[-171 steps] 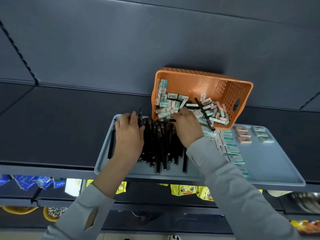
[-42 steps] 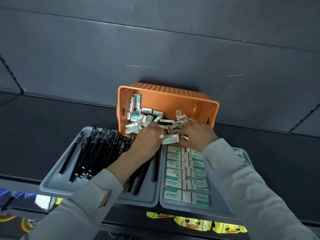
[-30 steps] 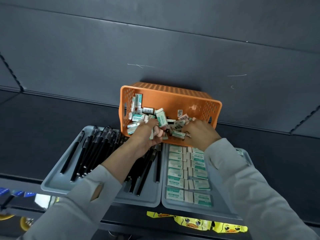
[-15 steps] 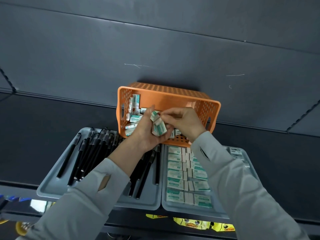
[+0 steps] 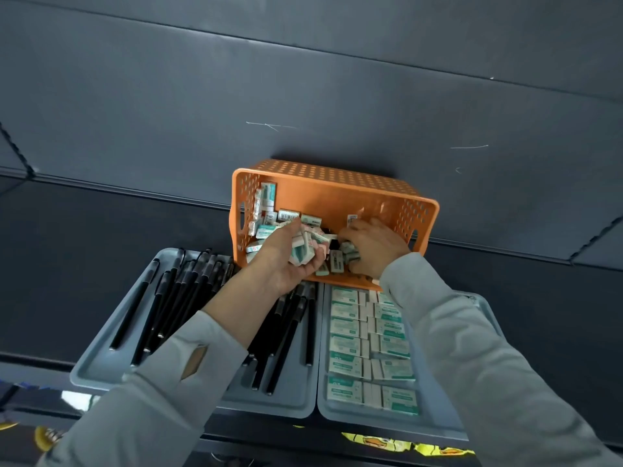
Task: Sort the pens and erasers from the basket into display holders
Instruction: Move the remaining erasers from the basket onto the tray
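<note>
fingers (image 5: 312,261) of left hand (image 5: 286,261): curled palm-up round a small stack of erasers (image 5: 303,246), grasping them at the mouth of the orange basket (image 5: 337,193).
fingers of right hand (image 5: 374,247): buried among loose erasers inside the basket; clenched or grasping, i cannot tell from here.
orange basket: tipped on its side on the shelf (image 5: 101,264), opening toward me, front edge overhanging the backs of both trays. loose erasers (image 5: 269,217) piled in its lower wall, more on the left.
left tray (image 5: 101,358): black pens (image 5: 188,298) lying roughly parallel, some under my left forearm.
right tray (image 5: 435,426): sleeved erasers (image 5: 347,345) laid in tidy rows; far right part hidden by my right sleeve (image 5: 472,365).
step in hand, as i judge it: gathering erasers for the right tray.
handling note: i would keep the left palm level so the stack does not slide off, feed pieces from the right hand one at a time, set each label-up tight against the last row, and watch for any pens left beneath the pile.
</note>
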